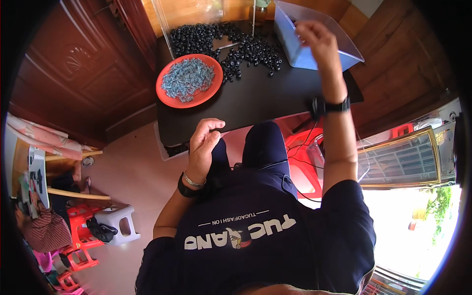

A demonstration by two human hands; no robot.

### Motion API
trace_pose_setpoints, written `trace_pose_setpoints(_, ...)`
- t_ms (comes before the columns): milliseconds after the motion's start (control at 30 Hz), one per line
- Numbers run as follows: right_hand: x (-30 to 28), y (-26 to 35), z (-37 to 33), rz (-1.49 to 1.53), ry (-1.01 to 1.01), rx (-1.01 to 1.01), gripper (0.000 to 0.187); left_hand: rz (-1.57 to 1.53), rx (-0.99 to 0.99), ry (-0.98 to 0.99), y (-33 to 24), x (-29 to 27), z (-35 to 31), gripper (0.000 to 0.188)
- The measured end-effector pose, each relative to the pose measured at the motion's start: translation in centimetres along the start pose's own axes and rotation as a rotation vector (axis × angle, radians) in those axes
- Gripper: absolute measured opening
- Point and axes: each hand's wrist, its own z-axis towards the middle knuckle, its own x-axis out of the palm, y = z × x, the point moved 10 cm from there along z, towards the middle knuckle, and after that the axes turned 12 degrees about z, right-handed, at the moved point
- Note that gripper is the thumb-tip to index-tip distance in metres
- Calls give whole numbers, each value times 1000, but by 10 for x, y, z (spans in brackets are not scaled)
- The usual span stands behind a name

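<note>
My right hand point(320, 42) hangs over the translucent blue bin point(307, 60) at the back right, its fingers loosely bent and apart; nothing shows in them. My left hand point(200, 150) hovers at the table's near edge, above my lap. Its fingers are half bent, with a small gap between thumb and forefinger, and no object is visible there. Left of centre, a red-orange plate point(215, 89) bears a heap of small, shiny, grey-blue pieces point(187, 78). Behind and beside it, many small black ring-like parts point(250, 51) lie spread over the dark table point(265, 93).
A clear panel point(164, 29) stands at the table's back left, and a jar point(261, 11) at the back. Dark cables point(302, 142) run beside my right leg near a red plastic chair point(307, 172). Red and grey stools point(118, 223) stand on the left.
</note>
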Motion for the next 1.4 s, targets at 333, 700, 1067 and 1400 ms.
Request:
trace_pose_setpoints(333,7,-22,43,-476,-73,-188,17,-110,-87,-6,6,2,0,16)
trace_pose_setpoints(700,119,-127,-13,-783,487,65,19,-109,-141,-17,11,-9,-8,18)
trace_pose_setpoints(1067,168,-109,-53,-740,637,30,23,-116,-168,-25,16,-10,-9,20)
trace_pose_setpoints(1400,158,-50,-70,-198,491,94,19,-184,-179,-73,23,-24,-6,22)
